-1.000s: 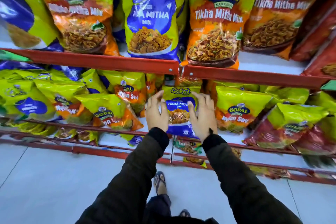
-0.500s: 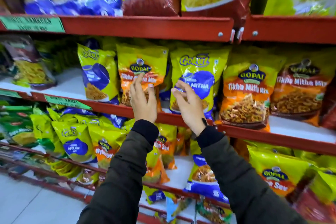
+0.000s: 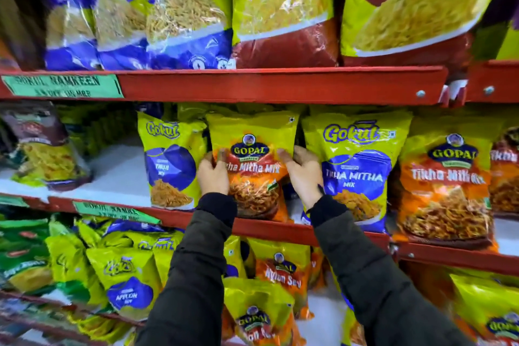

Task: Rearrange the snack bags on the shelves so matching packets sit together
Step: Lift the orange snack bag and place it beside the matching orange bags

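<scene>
Your left hand and right hand clasp the 2 side edges of the upright Gopal Tikha Mitha packet on the middle shelf. Its matching Gopal packet stands rightward, beyond 1 Gokul packet, nearer your right hand.

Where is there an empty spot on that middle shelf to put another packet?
A bare white patch lies on the middle shelf between the maroon bag and the blue Gokul bag. To its right it is crowded: both hands grip the Gopal bag amid touching packets.
</scene>
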Demonstrator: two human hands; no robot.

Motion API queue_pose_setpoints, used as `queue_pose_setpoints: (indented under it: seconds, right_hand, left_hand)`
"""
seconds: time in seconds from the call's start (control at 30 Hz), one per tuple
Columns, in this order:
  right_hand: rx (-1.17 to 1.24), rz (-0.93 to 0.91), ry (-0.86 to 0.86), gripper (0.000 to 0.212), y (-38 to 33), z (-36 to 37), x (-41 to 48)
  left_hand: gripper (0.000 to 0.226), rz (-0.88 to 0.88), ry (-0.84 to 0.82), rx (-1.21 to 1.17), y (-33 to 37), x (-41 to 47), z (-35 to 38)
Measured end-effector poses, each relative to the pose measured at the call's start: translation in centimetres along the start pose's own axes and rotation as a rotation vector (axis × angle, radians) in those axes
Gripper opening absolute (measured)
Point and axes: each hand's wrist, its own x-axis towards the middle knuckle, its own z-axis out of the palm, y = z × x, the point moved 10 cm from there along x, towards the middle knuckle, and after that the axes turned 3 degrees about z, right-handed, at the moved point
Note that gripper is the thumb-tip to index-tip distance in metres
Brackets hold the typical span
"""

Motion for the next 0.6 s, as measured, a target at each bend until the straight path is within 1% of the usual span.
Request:
queue_pose_setpoints:
  seconds: [0.07,0.13,0.2,0.27,0.33,0.4,0.47,0.57,0.6]
  right_hand:
    - [0.062,-0.030,0.049,0.043,-1.0,-0.6,-0.4]
    - [0.150,-0.040,0.068,0.033,-1.9,-1.3,-0.9]
    - [0.206,-0.049,0.074,0.028,-2.5,-2.0,-1.5]
    - [0.241,-0.083,0.057,0.015,-3.9,-2.6,-2.5]
    - [0.279,-0.120,0.038,0.005,-5.2,-3.3,-3.7]
    - [0.335,-0.136,0.032,0.006,-6.2,-4.3,-5.0]
    - [0.396,-0.122,0.029,0.011,-6.6,-5.5,-6.3]
    - [0.503,-0.043,0.024,0.024,-5.5,-8.3,-8.7]
    - [0.520,-0.022,0.032,0.028,-4.8,-9.5,-9.4]
  left_hand:
    - [0.038,0.075,0.029,-0.107,0.6,0.0,-0.5]
    - [0.028,0.134,0.054,-0.166,1.4,-0.4,-1.0]
    - [0.019,0.142,0.059,-0.269,1.7,-1.0,-1.3]
    - [0.023,0.158,0.044,-0.384,2.5,-2.0,-1.5]
    - [0.026,0.183,0.028,-0.440,3.3,-2.9,-1.9]
    - [0.024,0.197,-0.009,-0.495,4.4,-4.2,-2.3]
    - [0.019,0.190,-0.078,-0.534,5.3,-5.9,-2.2]
    - [0.009,0.095,-0.119,-0.609,5.5,-9.0,-1.6]
    - [0.010,0.074,-0.123,-0.622,5.7,-10.1,-1.3]
